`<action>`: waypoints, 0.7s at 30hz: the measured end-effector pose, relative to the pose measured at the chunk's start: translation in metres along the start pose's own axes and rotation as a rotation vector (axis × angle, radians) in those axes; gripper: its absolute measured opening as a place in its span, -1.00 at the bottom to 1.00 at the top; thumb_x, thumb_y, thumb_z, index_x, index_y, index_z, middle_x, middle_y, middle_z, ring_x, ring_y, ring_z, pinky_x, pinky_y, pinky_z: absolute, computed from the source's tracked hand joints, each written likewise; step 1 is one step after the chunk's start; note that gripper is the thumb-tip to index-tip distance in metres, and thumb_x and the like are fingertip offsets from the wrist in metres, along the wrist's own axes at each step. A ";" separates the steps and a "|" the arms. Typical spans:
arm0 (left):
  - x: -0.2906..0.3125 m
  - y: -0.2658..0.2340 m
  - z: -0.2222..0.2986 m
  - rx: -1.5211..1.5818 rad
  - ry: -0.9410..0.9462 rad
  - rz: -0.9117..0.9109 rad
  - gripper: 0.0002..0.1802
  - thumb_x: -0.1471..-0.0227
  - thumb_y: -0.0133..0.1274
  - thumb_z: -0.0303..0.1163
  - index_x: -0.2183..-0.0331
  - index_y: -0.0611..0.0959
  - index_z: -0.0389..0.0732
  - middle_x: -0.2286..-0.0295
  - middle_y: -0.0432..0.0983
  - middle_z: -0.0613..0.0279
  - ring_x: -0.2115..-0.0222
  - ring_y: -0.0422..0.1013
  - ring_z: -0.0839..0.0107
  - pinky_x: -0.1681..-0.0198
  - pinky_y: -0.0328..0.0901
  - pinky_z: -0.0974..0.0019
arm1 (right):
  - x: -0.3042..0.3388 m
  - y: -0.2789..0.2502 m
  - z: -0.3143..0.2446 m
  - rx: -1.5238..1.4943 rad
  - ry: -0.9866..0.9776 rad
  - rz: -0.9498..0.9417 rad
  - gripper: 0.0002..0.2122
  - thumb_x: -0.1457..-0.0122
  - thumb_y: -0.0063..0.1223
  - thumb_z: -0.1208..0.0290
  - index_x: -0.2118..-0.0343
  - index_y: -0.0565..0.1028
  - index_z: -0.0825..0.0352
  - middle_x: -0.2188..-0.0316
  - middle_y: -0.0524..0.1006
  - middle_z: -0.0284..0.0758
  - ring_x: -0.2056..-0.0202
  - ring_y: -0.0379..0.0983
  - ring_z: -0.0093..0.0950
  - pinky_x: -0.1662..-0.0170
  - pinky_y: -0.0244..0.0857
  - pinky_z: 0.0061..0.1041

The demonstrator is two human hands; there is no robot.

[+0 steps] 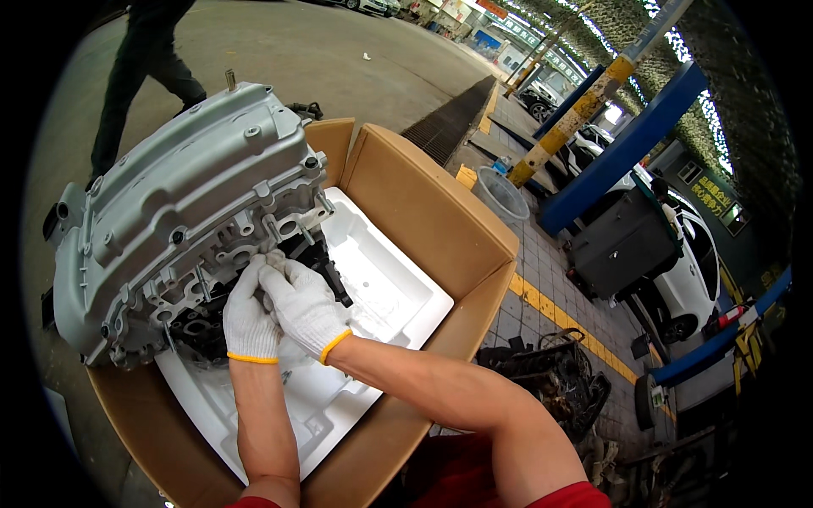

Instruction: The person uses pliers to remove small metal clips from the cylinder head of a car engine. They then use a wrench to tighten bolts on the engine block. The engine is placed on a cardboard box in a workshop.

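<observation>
- The engine cylinder head (182,216) is a chunky cast-aluminium piece, dull silver with a ribbed, bumpy cover, tipped up on its edge at the left side of an open cardboard box (428,207).
- Its underside faces right and shows dark ports, studs and rough machined pockets.
- Left hand (250,317) in a white knit glove with a yellow cuff sits right against that underside, fingers curled together on the metal near the lower edge.
- Right hand (303,306), same kind of glove, lies over the left one, fingers bent and pressed to the same spot; can't tell if they actually pinch anything small.
- Under the hands there's a white moulded foam insert (381,292), smooth with shallow recesses, lining the box.
- The box rests on a grey concrete floor (330,59).
- Far left, another person's dark trouser legs (140,63) are walking by.
- Right side: blue lift posts (631,144), a white car (690,271), and a greasy dark pile of engine parts (550,377) near the box.
</observation>
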State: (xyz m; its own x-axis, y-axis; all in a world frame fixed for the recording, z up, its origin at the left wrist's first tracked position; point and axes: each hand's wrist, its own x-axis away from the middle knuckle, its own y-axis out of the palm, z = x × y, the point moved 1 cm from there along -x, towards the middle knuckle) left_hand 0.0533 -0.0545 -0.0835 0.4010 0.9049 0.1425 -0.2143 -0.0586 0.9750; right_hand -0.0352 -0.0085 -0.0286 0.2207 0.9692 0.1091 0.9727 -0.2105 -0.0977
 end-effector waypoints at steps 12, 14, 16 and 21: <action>-0.002 -0.012 -0.024 0.138 0.019 -0.419 -0.52 -0.55 -0.17 -0.13 -0.16 0.56 -0.30 -0.10 0.55 0.09 -0.13 0.45 0.20 -0.36 0.27 0.09 | 0.001 -0.011 -0.027 1.108 -0.653 0.108 -0.68 -0.38 0.07 0.17 0.03 0.57 0.34 0.26 0.65 -0.05 0.27 0.64 -0.07 0.23 0.55 -0.20; -0.003 -0.016 -0.026 0.198 0.049 -0.422 -0.49 -0.54 -0.17 -0.10 -0.20 0.54 -0.30 -0.19 0.49 0.02 -0.21 0.39 0.09 -0.43 0.19 -0.02 | 0.002 -0.006 -0.031 1.222 -0.653 0.112 -0.68 -0.37 0.08 0.17 0.02 0.56 0.33 0.24 0.66 -0.08 0.27 0.65 -0.10 0.21 0.55 -0.19; -0.011 -0.009 -0.024 0.182 0.041 -0.574 -0.47 -0.53 -0.16 -0.09 -0.21 0.54 -0.31 -0.19 0.50 -0.01 -0.20 0.41 0.08 -0.42 0.21 -0.04 | 0.001 0.001 -0.036 1.266 -0.642 0.102 -0.68 -0.38 0.07 0.17 0.02 0.56 0.32 0.23 0.66 -0.11 0.28 0.65 -0.12 0.21 0.55 -0.19; -0.002 -0.014 -0.021 0.043 -0.037 -0.142 -0.73 -0.48 0.00 -0.27 0.03 0.68 -0.22 0.15 0.67 0.20 0.12 0.58 0.35 -0.06 0.50 0.26 | 0.008 -0.018 -0.028 1.247 -0.891 0.093 -0.74 -0.39 0.06 0.26 0.11 0.58 0.39 0.27 0.67 -0.02 0.22 0.65 -0.11 0.18 0.56 -0.17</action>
State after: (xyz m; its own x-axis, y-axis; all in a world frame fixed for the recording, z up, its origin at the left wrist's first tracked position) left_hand 0.0367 -0.0468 -0.1014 0.4572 0.8893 0.0085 -0.1155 0.0499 0.9921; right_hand -0.0493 -0.0006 0.0013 -0.2797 0.8141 -0.5089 0.1810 -0.4759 -0.8607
